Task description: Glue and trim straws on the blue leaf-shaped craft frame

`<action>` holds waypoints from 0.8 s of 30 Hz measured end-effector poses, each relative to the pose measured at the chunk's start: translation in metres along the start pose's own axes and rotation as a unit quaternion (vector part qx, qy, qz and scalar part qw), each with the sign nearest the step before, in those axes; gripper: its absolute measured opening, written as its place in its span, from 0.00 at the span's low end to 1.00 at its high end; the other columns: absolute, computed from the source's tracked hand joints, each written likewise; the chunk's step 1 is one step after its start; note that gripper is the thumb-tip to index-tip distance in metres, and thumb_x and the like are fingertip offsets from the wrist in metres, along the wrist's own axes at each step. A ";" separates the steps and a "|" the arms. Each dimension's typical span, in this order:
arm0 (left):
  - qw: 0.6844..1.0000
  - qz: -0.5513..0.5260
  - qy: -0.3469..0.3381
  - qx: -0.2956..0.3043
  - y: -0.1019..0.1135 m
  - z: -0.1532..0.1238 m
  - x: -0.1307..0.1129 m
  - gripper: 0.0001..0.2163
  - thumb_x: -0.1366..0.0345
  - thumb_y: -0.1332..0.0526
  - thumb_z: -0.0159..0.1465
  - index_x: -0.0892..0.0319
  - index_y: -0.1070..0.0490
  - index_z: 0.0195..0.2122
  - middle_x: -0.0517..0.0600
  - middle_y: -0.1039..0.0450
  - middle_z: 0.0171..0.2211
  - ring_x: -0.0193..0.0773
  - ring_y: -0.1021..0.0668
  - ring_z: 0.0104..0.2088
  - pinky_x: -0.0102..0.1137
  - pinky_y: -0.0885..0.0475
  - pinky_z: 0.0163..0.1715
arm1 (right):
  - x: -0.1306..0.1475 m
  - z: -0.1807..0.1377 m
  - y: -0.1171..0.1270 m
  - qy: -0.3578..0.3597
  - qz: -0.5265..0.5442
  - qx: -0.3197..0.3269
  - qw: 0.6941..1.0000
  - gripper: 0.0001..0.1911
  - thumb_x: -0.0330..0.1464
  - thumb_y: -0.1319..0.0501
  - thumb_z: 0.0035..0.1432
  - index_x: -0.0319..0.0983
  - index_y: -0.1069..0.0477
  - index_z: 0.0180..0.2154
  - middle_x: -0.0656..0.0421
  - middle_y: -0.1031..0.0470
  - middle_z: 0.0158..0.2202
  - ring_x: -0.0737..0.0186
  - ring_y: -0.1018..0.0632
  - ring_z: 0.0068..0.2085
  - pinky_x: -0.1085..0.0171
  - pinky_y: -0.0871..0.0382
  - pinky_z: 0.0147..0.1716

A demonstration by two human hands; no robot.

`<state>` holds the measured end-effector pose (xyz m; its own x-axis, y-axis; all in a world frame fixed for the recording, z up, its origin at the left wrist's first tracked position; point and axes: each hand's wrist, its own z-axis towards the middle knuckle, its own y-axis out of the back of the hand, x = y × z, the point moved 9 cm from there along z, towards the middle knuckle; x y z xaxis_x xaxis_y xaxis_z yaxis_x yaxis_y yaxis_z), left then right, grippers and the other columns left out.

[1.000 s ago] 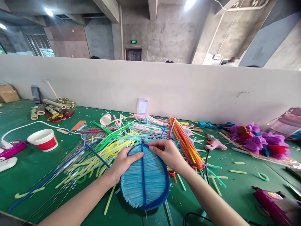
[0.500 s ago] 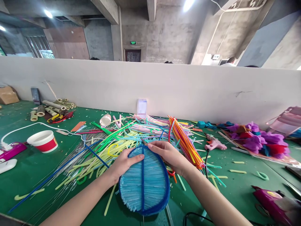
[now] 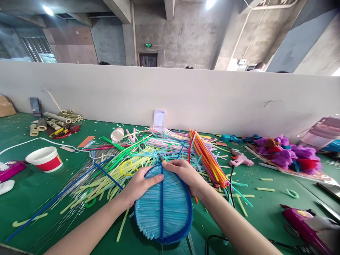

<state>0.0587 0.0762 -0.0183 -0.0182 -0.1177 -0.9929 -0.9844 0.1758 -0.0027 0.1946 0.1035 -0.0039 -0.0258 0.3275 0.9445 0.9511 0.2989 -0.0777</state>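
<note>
A leaf-shaped piece point(image 3: 162, 209) of light blue fuzzy stems, with a dark blue rim and midrib, lies on the green table point(image 3: 32, 198) in front of me. My left hand point(image 3: 139, 184) grips its upper left edge, thumb pressed across the top near the midrib. My right hand point(image 3: 186, 175) holds the upper right rim, fingers curled over the tip. Just behind both hands spreads a big heap of coloured stems point(image 3: 148, 148), yellow, green, pink and blue.
A bundle of orange stems point(image 3: 208, 159) lies to the right, a pink glue gun point(image 3: 240, 161) beyond it, purple flowers point(image 3: 289, 152) further right. A red-and-white cup point(image 3: 45, 159) stands at left, a magenta tool point(image 3: 302, 223) at lower right. A white partition wall point(image 3: 186, 95) backs the table.
My left thumb has slid right toward the midrib, and my right hand has shifted slightly left along the tip. The leaf stays in place.
</note>
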 end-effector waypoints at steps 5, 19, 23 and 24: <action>1.000 -0.013 0.003 0.015 -0.004 0.000 0.000 0.23 0.53 0.30 0.55 0.59 0.25 0.49 0.53 0.20 0.45 0.51 0.21 0.46 0.38 0.26 0.45 | 0.001 0.000 0.001 0.006 0.009 0.003 1.000 0.20 0.44 0.26 0.39 0.37 0.27 0.26 0.63 0.28 0.21 0.69 0.30 0.24 0.68 0.37 0.26; 0.999 -0.029 0.022 0.014 -0.004 0.000 0.003 0.23 0.54 0.29 0.54 0.58 0.25 0.48 0.52 0.20 0.44 0.47 0.20 0.44 0.36 0.26 0.43 | -0.001 0.001 0.001 0.000 0.016 0.006 1.000 0.16 0.41 0.28 0.45 0.37 0.28 0.26 0.64 0.28 0.21 0.70 0.30 0.23 0.69 0.37 0.25; 0.999 -0.038 0.022 -0.001 0.000 0.001 0.003 0.22 0.54 0.29 0.54 0.58 0.24 0.47 0.52 0.19 0.43 0.48 0.20 0.45 0.36 0.26 0.43 | -0.005 -0.002 -0.003 -0.018 0.031 0.027 0.999 0.19 0.47 0.29 0.48 0.38 0.25 0.30 0.60 0.24 0.25 0.65 0.25 0.27 0.66 0.32 0.29; 0.999 -0.046 0.024 -0.001 0.001 0.001 0.003 0.22 0.54 0.29 0.54 0.58 0.24 0.47 0.52 0.19 0.43 0.49 0.20 0.45 0.36 0.26 0.44 | -0.004 -0.002 -0.005 -0.017 0.037 0.039 0.998 0.21 0.49 0.30 0.49 0.37 0.24 0.31 0.58 0.23 0.27 0.63 0.24 0.29 0.65 0.30 0.31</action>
<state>0.0580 0.0771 -0.0217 0.0636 -0.1805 -0.9815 -0.9828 0.1595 -0.0930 0.1908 0.0984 -0.0067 0.0320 0.3804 0.9243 0.9242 0.3408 -0.1722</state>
